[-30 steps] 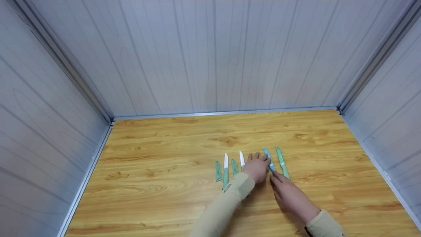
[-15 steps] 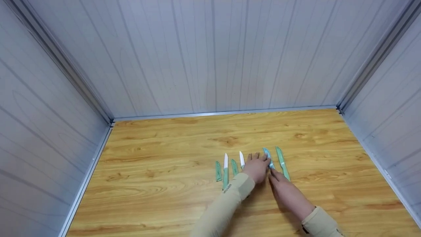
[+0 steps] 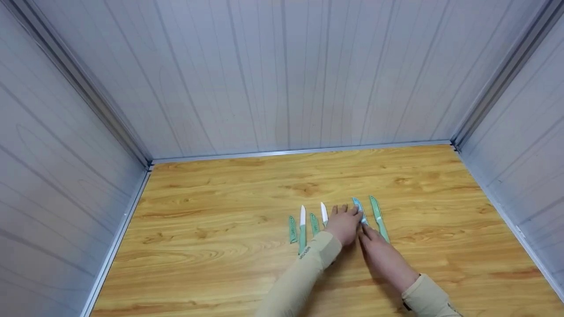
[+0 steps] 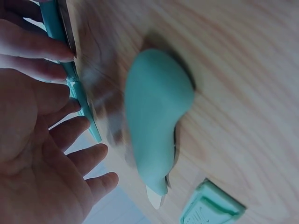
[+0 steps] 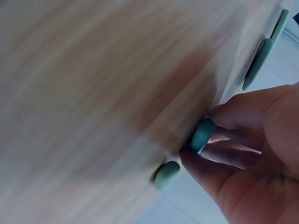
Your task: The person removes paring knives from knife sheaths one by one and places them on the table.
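Note:
A blue sheath (image 3: 357, 204) points away from me on the table, with a knife in it. My left hand (image 3: 343, 226) lies over the sheath's left side, thumb and index finger at it, other fingers spread. From the near end my right hand (image 3: 387, 255) pinches the knife's blue handle (image 5: 202, 134) between thumb and fingers. To the right lies a sheathed green knife (image 3: 378, 218). A bare white-bladed knife (image 3: 324, 213) sits left of my left hand; its green handle (image 4: 154, 107) shows large in the left wrist view.
Farther left on the wooden table (image 3: 211, 259) lie a green sheath (image 3: 314, 223), another bare green-handled knife (image 3: 302, 224) and a second green sheath (image 3: 292, 229). Pale panel walls (image 3: 282, 79) close off the back and both sides.
My right hand has slid slightly forward and left along with the blue handle, closer to the sheath. My left hand has stayed in place, and so have the green knives.

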Available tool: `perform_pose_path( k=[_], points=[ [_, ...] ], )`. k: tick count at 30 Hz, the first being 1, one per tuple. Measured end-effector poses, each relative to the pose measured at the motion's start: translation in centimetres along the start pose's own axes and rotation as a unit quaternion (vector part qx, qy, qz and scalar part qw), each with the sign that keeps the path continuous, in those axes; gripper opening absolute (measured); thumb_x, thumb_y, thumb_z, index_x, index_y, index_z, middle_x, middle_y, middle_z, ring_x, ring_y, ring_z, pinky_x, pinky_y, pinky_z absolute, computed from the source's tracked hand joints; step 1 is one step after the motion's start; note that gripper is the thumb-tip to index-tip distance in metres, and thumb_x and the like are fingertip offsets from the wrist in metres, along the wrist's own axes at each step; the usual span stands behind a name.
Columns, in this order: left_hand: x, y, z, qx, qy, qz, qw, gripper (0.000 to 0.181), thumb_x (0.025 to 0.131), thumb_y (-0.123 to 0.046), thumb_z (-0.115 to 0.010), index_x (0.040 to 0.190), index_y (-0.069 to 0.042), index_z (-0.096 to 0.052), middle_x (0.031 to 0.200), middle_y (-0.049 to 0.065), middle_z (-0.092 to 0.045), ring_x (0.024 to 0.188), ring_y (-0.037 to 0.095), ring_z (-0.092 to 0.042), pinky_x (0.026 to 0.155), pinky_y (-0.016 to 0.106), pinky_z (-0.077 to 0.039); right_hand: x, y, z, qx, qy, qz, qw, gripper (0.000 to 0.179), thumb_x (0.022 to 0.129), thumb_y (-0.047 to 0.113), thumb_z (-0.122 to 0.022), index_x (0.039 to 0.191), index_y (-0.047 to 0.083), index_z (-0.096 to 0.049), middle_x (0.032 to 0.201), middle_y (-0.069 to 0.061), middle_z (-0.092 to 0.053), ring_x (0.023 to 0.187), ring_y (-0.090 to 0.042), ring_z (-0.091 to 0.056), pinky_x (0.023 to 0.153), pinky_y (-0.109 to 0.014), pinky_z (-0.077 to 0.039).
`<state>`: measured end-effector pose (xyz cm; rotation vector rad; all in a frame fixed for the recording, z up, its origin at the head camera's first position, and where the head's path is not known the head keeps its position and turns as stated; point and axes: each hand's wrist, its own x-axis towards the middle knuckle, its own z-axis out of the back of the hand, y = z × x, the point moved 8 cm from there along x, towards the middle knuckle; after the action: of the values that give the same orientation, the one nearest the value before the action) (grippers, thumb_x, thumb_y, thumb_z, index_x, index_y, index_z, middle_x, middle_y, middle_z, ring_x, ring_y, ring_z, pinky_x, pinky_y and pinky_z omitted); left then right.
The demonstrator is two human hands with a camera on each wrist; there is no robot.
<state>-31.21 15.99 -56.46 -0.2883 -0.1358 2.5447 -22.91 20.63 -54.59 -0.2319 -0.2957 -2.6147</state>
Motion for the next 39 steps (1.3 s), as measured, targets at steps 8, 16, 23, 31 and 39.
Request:
perform_pose_path(
  k=[8,16,23,31,39],
  points=[
    [0.0,-0.4,0.0,0.0,0.009,-0.003,1.0,0.046,0.101,-0.017,-0.044,0.145,-0.028,-0.039,0.152,-0.004,-0.032,0.139,0.023,-0.026,0.113,0.045,-0.019,-0.1,-0.7,0.4,0.042,-0.003,-0.041,0.9983,0.041,0.091,-0.009,-0.052,0.132,-0.011,-0.049,0.134,-0.033,-0.043,0.119,-0.045,-0.047,0.093,-0.052,-0.045],
    [0.2,-1.0,0.3,0.016,-0.019,-0.007,0.9997,0.044,0.101,-0.017,-0.045,0.144,-0.026,-0.042,0.149,-0.002,-0.036,0.136,0.022,-0.034,0.112,0.044,-0.023,0.1,-1.0,1.7,0.061,-0.035,-0.049,0.9964,0.038,0.09,-0.006,-0.057,0.128,-0.009,-0.054,0.132,-0.031,-0.048,0.114,-0.043,-0.052,0.09,-0.051,-0.047],
    [0.2,-1.9,0.7,0.052,-0.068,-0.026,0.9959,0.041,0.1,-0.018,-0.049,0.139,-0.03,-0.049,0.14,-0.002,-0.048,0.128,0.022,-0.045,0.108,0.043,-0.031,0.3,-1.0,2.4,0.081,-0.026,-0.056,0.9948,0.038,0.088,-0.006,-0.06,0.126,-0.011,-0.055,0.131,-0.028,-0.05,0.116,-0.041,-0.052,0.095,-0.051,-0.044],
    [0.4,-2.4,0.7,0.06,-0.078,-0.033,0.9946,0.035,0.099,-0.02,-0.051,0.133,-0.027,-0.056,0.139,0.002,-0.049,0.131,0.022,-0.042,0.107,0.04,-0.034,0.2,-0.9,2.1,0.113,0.023,-0.086,0.9896,0.037,0.088,-0.003,-0.06,0.123,-0.012,-0.055,0.13,-0.031,-0.049,0.117,-0.043,-0.05,0.096,-0.053,-0.042],
    [0.3,-2.5,1.0,0.073,-0.098,-0.032,0.992,0.034,0.096,-0.023,-0.057,0.129,-0.028,-0.059,0.135,0.003,-0.051,0.129,0.022,-0.044,0.105,0.04,-0.037,-0.3,-1.1,2.5,0.117,0.023,-0.084,0.9892,0.046,0.082,-0.007,-0.064,0.127,-0.012,-0.052,0.132,-0.031,-0.048,0.119,-0.044,-0.048,0.097,-0.054,-0.04]
  ],
)
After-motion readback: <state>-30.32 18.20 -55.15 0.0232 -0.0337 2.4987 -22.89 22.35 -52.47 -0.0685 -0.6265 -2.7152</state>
